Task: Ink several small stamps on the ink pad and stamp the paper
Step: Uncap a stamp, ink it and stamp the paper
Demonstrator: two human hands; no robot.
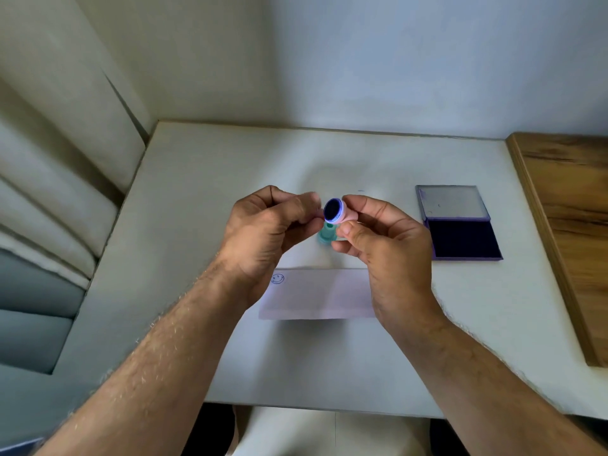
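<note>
We see both hands raised above the middle of the white tabletop [230, 340]. Our right hand [388, 251] pinches a small pink stamp [339, 213] between thumb and forefinger, its fingers [348, 230] curled narrowly around the body; the stamp is tipped so that its round face, dark with blue ink, points back toward us. Our left hand [263, 232] is just beside it on the left, fingers curled in close with the tips at the stamp's rim; we cannot tell whether they actually grip it or hold some small part of their own. Just below the pink stamp, between the two hands, a teal stamp [326, 234] shows, blurred, and we cannot tell whether it stands on the tabletop or is held. Nearer to us lies a white sheet of paper [322, 294], with one smiley print [278, 278] at its far left corner. To the right, well apart from the hands, the ink pad [464, 238] lies open, its lid [452, 202] folded back on the far side. A wooden board [569, 225] lies along the right edge
</note>
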